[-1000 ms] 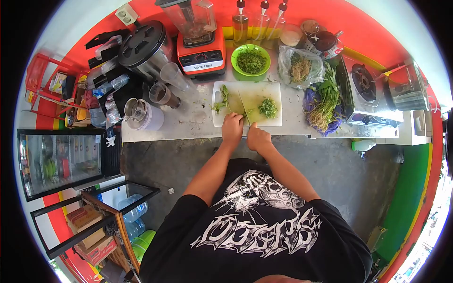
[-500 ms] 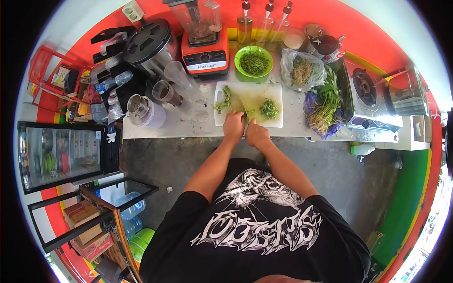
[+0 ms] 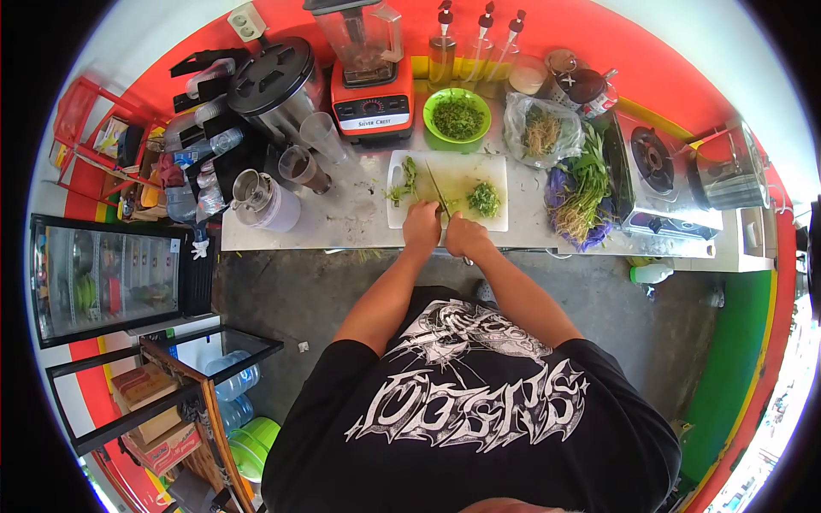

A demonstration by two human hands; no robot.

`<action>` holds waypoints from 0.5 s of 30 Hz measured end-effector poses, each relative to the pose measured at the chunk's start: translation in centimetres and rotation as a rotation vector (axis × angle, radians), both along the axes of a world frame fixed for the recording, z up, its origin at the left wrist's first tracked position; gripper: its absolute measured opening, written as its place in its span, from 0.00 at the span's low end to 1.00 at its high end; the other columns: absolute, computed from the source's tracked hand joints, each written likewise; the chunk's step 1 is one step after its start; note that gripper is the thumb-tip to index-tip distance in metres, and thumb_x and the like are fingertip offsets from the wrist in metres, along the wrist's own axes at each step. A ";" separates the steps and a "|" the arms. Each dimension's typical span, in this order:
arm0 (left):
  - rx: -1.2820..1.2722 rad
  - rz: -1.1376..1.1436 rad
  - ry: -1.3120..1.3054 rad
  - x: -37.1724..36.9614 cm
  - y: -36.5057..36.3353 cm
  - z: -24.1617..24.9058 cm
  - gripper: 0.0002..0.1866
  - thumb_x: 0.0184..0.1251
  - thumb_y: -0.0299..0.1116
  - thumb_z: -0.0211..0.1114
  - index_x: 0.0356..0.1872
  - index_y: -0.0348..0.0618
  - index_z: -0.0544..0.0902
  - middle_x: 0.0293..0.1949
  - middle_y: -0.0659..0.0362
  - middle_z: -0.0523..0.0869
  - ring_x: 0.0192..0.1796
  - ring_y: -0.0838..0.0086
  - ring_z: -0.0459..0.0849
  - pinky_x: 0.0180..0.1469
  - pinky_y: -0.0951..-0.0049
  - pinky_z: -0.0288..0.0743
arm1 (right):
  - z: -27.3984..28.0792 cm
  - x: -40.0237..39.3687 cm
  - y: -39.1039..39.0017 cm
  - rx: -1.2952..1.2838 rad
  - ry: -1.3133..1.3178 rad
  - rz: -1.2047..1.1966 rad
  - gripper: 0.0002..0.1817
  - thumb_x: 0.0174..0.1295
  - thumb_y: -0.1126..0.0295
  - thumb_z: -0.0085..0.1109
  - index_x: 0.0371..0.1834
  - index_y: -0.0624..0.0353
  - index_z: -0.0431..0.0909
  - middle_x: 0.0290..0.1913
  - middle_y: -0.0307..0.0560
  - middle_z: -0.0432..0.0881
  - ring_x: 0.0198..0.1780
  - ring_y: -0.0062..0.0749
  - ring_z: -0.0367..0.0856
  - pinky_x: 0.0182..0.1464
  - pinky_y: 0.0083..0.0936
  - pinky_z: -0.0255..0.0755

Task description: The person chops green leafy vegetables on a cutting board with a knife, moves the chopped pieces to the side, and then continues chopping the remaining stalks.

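My right hand (image 3: 469, 237) is wrapped round the handle of a knife (image 3: 436, 188), whose blade points away over the white cutting board (image 3: 500, 175). Close beside the blade is my left hand (image 3: 422, 225), its fingers closed at the near edge of the board; whatever they hold is hidden. A small heap of chopped green herbs (image 3: 484, 199) lies right of the blade. To the left are loose leafy stems (image 3: 409, 175). Just behind the board stands a lime-green bowl (image 3: 480, 131) filled with chopped greens.
An orange blender (image 3: 374, 107) and two clear cups stand at the back left. Pump bottles (image 3: 442, 56) line the wall. On the right are a plastic bag of roots (image 3: 543, 132), a bunch of leafy greens (image 3: 590, 184) and a gas stove (image 3: 654, 162) with a pot.
The knife blade now shows more clearly and leans to the left. My right hand has shifted slightly, and the handle's end shows below it. The view has moved a little.
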State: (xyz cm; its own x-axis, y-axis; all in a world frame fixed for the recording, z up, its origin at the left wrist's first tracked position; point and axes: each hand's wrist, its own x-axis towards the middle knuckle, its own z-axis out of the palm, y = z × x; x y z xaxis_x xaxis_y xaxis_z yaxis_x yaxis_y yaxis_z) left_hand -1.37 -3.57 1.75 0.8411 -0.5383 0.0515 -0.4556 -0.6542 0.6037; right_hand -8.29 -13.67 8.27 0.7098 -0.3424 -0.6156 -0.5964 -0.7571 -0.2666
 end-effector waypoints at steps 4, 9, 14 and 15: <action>0.033 -0.003 0.018 -0.2 0.0 0.4 0.07 0.68 0.30 0.62 0.42 0.44 0.87 0.44 0.52 0.85 0.53 0.51 0.82 0.52 0.51 0.80 | 0.3 -0.8 0.6 -0.004 0.038 0.018 0.21 0.66 0.69 0.53 0.59 0.71 0.68 0.54 0.72 0.85 0.59 0.62 0.85 0.64 0.48 0.76; 0.021 -0.006 -0.041 0.0 0.2 0.2 0.07 0.68 0.30 0.62 0.43 0.46 0.87 0.43 0.53 0.85 0.53 0.52 0.82 0.53 0.51 0.80 | -1.9 -1.0 1.6 -0.037 -0.042 -0.042 0.21 0.66 0.68 0.53 0.58 0.71 0.69 0.54 0.73 0.84 0.59 0.62 0.85 0.64 0.49 0.76; 0.010 0.024 -0.011 -0.3 0.0 0.6 0.07 0.66 0.27 0.64 0.42 0.47 0.87 0.45 0.53 0.85 0.54 0.53 0.82 0.53 0.51 0.80 | -0.3 0.4 -0.5 0.001 -0.021 0.064 0.21 0.65 0.68 0.53 0.58 0.71 0.69 0.54 0.73 0.84 0.58 0.61 0.85 0.63 0.50 0.75; 0.041 0.023 0.035 -0.2 -0.1 0.8 0.07 0.65 0.27 0.64 0.42 0.46 0.86 0.45 0.53 0.85 0.54 0.53 0.82 0.53 0.51 0.80 | -0.5 0.2 -0.6 0.006 -0.022 0.059 0.21 0.65 0.68 0.53 0.58 0.71 0.69 0.54 0.73 0.84 0.58 0.61 0.85 0.63 0.50 0.75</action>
